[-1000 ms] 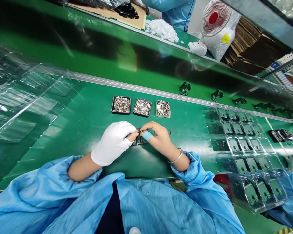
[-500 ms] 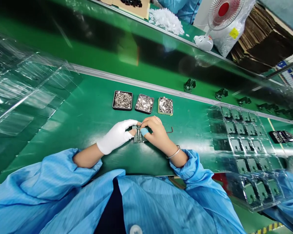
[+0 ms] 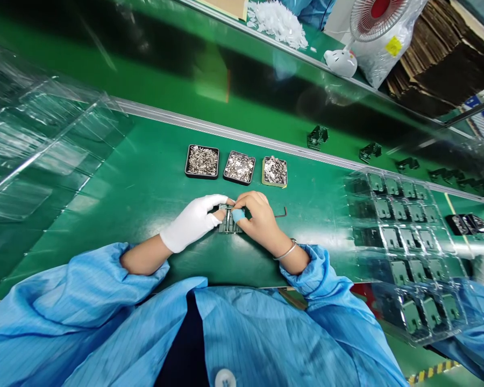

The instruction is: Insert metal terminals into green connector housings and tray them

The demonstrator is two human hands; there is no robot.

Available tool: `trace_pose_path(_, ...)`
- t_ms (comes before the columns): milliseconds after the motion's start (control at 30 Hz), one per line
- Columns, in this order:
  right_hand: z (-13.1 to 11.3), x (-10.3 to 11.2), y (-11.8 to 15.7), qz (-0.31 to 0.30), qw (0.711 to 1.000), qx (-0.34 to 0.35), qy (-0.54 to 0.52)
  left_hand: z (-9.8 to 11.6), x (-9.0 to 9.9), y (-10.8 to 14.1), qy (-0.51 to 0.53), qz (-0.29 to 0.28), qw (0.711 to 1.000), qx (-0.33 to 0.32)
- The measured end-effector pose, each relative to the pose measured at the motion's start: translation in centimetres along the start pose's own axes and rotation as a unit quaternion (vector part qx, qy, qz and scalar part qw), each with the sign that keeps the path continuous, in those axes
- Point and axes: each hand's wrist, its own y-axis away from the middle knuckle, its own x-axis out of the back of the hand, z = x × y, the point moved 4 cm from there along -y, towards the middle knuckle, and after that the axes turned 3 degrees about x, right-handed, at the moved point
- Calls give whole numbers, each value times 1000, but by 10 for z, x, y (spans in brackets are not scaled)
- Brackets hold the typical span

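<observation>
My left hand [image 3: 196, 221], in a white glove with bare fingertips, grips the left side of a small green slotted part [image 3: 230, 224] on the green table. Against the part's upper right side is my right hand [image 3: 260, 217], bare with blue tape on the thumb, its fingers closed on it. The fingertips of both hands nearly meet at its top edge, and anything small between them is hidden. Beyond the hands stand a left black tray [image 3: 202, 176], a middle tray [image 3: 237, 181] and a right tray [image 3: 274, 184], all holding small shiny metal pieces.
An L-shaped hex key [image 3: 285, 212] lies right of my right hand. Clear plastic trays [image 3: 401, 252] with green parts stand at the right, others [image 3: 44, 156] at the left. A metal rail [image 3: 226, 134] crosses behind. A co-worker's blue sleeve [image 3: 474, 328] shows at lower right.
The camera view has shifted slightly. Both hands keep nearly the same hold on the green part, which looks turned very slightly.
</observation>
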Motion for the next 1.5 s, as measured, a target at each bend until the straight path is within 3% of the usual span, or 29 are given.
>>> trace_pose_path(167,-1,-1,-1,-10,1000,-23,6,0,-3,-1,26,11,999,20)
trace_pose_path(367,3,0,-1,9,995,-36,-90,-6,-8,-1,106,35,992,59)
trace_pose_path(600,4,-1,1,23,996,-13,-85,-5,-8,1,94,5,994,51)
trace_pose_path(1133,-1,-3,5,-5,999,-17,-48,-4,-9,1,88,10,995,49)
trace_pose_path(1267,6,-5,4,-4,989,-61,-138,-5,-11,1,83,30,994,63)
trace_pose_path(1400,15,-13,5,-4,944,-153,-292,-4,-13,1,85,50,993,59)
trace_pose_path(1500,13,-15,4,3,948,-154,-278,6,-11,0,-27,87,996,13)
